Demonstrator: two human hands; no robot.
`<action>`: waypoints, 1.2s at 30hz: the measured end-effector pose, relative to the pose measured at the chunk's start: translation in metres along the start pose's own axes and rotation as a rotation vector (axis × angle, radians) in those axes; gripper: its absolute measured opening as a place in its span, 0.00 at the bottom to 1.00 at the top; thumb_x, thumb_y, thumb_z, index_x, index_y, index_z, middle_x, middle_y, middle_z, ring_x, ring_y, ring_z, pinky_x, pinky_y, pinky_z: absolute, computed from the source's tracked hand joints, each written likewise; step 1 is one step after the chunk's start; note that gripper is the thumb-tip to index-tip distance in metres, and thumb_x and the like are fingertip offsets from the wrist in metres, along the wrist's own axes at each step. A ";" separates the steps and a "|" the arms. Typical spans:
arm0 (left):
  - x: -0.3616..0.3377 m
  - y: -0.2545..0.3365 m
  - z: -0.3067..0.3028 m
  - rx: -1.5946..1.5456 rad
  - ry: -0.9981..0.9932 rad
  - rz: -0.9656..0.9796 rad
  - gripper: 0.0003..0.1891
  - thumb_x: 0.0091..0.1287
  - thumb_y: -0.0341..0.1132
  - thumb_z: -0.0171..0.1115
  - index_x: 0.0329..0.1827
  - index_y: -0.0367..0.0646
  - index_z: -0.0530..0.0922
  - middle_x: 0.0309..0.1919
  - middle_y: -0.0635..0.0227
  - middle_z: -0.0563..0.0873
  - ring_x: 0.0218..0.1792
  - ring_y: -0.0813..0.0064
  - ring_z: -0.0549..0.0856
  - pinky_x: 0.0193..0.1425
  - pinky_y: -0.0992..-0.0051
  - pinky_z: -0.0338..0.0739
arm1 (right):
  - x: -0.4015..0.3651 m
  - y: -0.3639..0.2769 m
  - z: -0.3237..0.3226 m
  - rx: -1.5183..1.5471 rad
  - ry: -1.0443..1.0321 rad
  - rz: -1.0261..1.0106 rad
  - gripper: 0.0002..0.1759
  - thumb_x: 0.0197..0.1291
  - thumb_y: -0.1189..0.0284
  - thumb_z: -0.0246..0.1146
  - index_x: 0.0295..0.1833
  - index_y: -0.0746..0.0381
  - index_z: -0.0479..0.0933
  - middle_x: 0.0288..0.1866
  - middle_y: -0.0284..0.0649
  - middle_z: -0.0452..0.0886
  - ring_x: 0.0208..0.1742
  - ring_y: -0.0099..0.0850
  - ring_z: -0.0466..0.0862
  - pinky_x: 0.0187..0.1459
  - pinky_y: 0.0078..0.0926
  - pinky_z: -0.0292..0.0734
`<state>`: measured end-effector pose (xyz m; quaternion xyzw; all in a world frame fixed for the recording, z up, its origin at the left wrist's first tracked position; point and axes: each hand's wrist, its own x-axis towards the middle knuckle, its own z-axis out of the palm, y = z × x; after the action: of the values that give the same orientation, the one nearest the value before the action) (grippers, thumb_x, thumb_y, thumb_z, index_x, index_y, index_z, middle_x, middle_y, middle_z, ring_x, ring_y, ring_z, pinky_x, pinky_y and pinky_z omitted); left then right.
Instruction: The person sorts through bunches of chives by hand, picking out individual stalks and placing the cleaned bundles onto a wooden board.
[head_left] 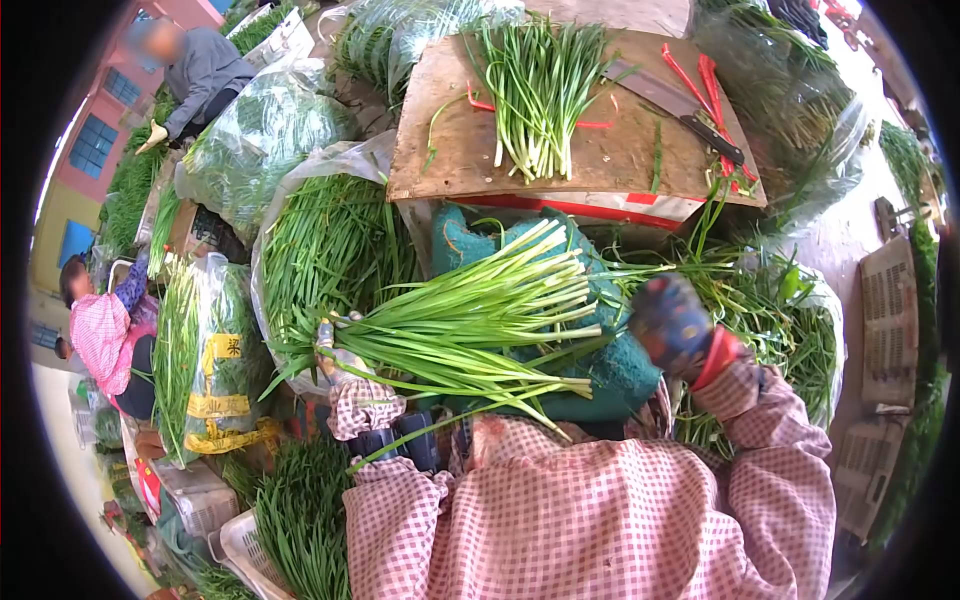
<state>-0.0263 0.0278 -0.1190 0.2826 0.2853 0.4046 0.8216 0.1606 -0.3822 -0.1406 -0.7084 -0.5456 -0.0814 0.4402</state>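
Note:
My left hand, in a patterned glove, is closed around the leafy end of a bunch of garlic chives. The pale cut ends fan out to the right over the teal cloth on my lap. To the right of those ends is my right hand, in a dark patterned glove with a red band at the wrist. Motion blurs it, so its fingers cannot be made out. A few thin stalks lie just above it, beside a heap of loose chive leaves.
Ahead stands a wooden board bearing a chive bundle, a cleaver and red ties. An open bag of chives is at left; a crate sits lower left. Two people work at far left.

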 end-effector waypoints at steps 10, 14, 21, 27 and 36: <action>0.016 -0.001 -0.015 -0.001 0.055 -0.125 0.07 0.55 0.36 0.57 0.32 0.42 0.75 0.27 0.64 0.78 0.32 0.63 0.77 0.37 0.56 0.77 | 0.085 -0.149 -0.004 -0.207 -0.800 0.118 0.11 0.56 0.66 0.53 0.40 0.60 0.75 0.17 0.37 0.73 0.19 0.34 0.75 0.24 0.31 0.70; 0.030 0.000 -0.030 -0.039 0.045 -0.123 0.08 0.54 0.35 0.57 0.34 0.43 0.76 0.30 0.64 0.79 0.33 0.62 0.78 0.39 0.55 0.76 | 0.033 -0.088 0.090 0.988 -0.275 0.234 0.14 0.56 0.63 0.55 0.43 0.61 0.70 0.27 0.35 0.72 0.29 0.30 0.73 0.33 0.31 0.66; 0.039 -0.006 -0.045 -0.109 -0.112 -0.075 0.08 0.53 0.35 0.58 0.35 0.43 0.76 0.32 0.64 0.80 0.35 0.61 0.78 0.40 0.53 0.76 | 0.003 -0.056 0.066 0.845 -0.639 0.210 0.10 0.48 0.65 0.61 0.29 0.58 0.69 0.24 0.33 0.70 0.26 0.28 0.71 0.32 0.24 0.64; 0.056 -0.012 -0.064 -0.157 -0.237 -0.009 0.09 0.53 0.34 0.58 0.36 0.43 0.77 0.33 0.64 0.81 0.36 0.60 0.78 0.41 0.52 0.75 | 0.018 -0.073 -0.072 -0.790 -0.869 0.229 0.11 0.38 0.59 0.63 0.26 0.54 0.76 0.18 0.29 0.75 0.20 0.24 0.75 0.26 0.27 0.69; 0.039 0.000 -0.042 -0.083 -0.151 -0.164 0.10 0.51 0.34 0.58 0.36 0.42 0.78 0.34 0.63 0.81 0.38 0.57 0.78 0.43 0.47 0.73 | 0.058 -0.124 -0.025 -0.178 -0.509 0.263 0.05 0.51 0.66 0.54 0.31 0.53 0.73 0.18 0.36 0.72 0.17 0.33 0.74 0.17 0.28 0.67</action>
<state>-0.0355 0.0696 -0.1573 0.2536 0.2278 0.3249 0.8822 0.0876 -0.3575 -0.0247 -0.8065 -0.5326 0.1090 0.2323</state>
